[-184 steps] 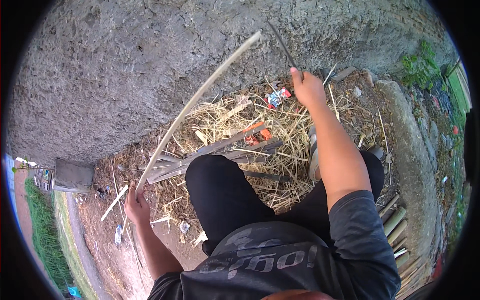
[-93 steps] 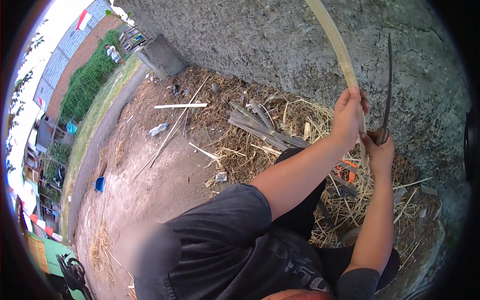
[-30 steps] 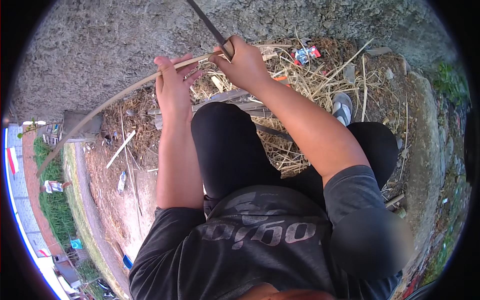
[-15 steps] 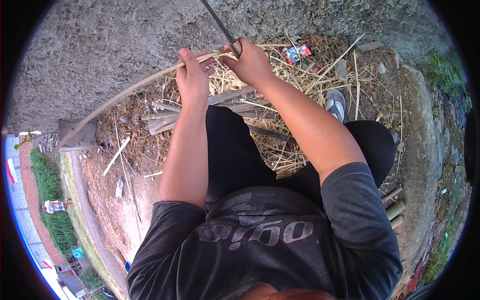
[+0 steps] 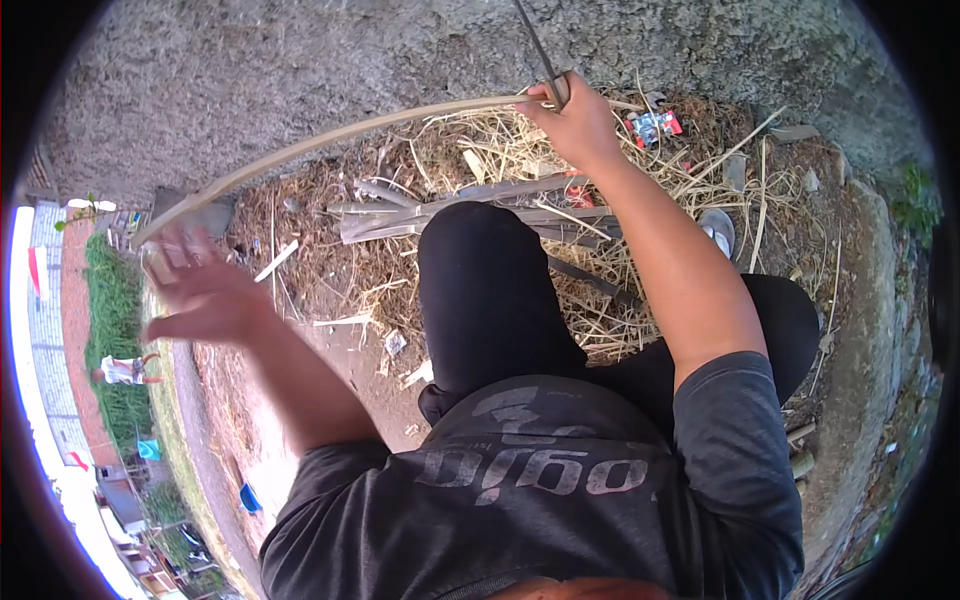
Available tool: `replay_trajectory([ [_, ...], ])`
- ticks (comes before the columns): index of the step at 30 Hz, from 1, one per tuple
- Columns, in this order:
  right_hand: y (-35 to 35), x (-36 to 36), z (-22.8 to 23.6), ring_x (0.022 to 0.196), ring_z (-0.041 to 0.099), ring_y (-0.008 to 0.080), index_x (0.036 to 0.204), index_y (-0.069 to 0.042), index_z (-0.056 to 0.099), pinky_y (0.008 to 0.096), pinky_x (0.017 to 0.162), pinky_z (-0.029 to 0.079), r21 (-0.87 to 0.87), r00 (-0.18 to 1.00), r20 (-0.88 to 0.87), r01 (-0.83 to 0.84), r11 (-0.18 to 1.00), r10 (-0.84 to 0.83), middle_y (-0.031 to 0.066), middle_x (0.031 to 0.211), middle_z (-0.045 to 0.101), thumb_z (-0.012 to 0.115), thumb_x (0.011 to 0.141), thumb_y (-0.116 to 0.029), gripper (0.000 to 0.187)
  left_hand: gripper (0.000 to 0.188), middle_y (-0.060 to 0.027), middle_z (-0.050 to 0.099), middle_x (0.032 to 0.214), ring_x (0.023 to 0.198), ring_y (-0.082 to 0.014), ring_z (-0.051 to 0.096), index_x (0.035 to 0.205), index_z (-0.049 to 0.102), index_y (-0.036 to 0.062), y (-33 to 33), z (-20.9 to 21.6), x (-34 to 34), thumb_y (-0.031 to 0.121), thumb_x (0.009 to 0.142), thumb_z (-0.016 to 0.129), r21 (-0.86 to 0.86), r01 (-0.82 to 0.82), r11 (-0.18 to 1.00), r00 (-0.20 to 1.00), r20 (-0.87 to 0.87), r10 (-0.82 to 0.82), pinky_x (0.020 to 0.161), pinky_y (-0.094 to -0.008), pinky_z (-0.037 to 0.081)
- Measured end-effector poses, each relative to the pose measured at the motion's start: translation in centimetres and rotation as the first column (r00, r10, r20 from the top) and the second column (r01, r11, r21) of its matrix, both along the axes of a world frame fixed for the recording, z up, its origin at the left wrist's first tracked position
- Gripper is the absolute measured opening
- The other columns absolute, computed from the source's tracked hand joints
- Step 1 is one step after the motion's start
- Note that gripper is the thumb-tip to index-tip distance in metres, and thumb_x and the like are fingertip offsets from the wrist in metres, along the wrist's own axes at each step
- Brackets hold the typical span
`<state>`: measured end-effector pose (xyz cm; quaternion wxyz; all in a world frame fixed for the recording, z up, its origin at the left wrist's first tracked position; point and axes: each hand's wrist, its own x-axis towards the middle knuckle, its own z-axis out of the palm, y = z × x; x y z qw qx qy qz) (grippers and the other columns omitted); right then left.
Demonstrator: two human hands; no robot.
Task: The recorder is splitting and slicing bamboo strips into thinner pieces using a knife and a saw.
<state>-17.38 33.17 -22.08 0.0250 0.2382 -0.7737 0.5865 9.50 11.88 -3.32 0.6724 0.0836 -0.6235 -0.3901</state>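
Note:
In the upper middle my right hand [image 5: 575, 125] is closed round a knife [image 5: 540, 45], its dark, narrow blade pointing up and away. The same fingers also press on a long bamboo strip [image 5: 350, 128], which bows out to the left from that hand. Far to the left, my left hand [image 5: 210, 300] is smeared by motion, with its fingers spread. It is just below the strip's left end, and I cannot tell whether it touches it. The knife's handle is hidden in my right hand.
A rough grey wall [image 5: 300, 60] rises ahead. Split bamboo slats [image 5: 385, 225] and pale shavings [image 5: 590, 310] lie beyond my knee. A crumpled red and silver wrapper [image 5: 655, 127] rests at the right. A distant person [image 5: 125, 370] and a blue object [image 5: 250, 497] are at the left.
My left hand has let go of the strip's middle and swung left and nearer, its fingers spreading. The right hand, still gripping the knife, shows farther right as the view has shifted.

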Motion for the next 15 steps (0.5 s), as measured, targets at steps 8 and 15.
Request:
replay_trajectory([
  [8, -0.4, 0.7, -0.9, 0.067, 0.064, 0.0228, 0.092, -0.006, 0.065, 0.0364, 0.064, 0.048, 0.044, 0.998, -0.054, -0.032, 0.999, 0.035, 0.0089, 0.074, 0.067, 0.081, 0.075, -0.039, 0.040, 0.107, -0.0145, 0.047, 0.144, 0.136, -0.0330, 0.039, 0.135, 0.049, 0.0042, -1.3, 10.3, 0.8, 0.084, 0.081, 0.001, -0.398, 0.092, 0.913, 0.833, 0.533, 0.149, 0.115, -0.0573, 0.014],
  [15, 0.2, 0.7, -1.2, 0.070, 0.065, 0.0265, 0.093, -0.009, 0.066, 0.0389, 0.066, 0.049, 0.097, 0.997, -0.069, -0.037, 0.995, 0.044, 0.0087, 0.076, 0.067, 0.080, 0.076, -0.039, 0.038, 0.126, -0.0242, 0.030, 0.152, 0.143, -0.0388, 0.024, 0.146, 0.034, 0.0016, -0.3, 9.3, 1.3, 0.094, 0.067, -0.001, 0.045, 0.561, 0.826, 0.699, 0.509, -0.502, 0.116, -0.0554, 0.008],
])
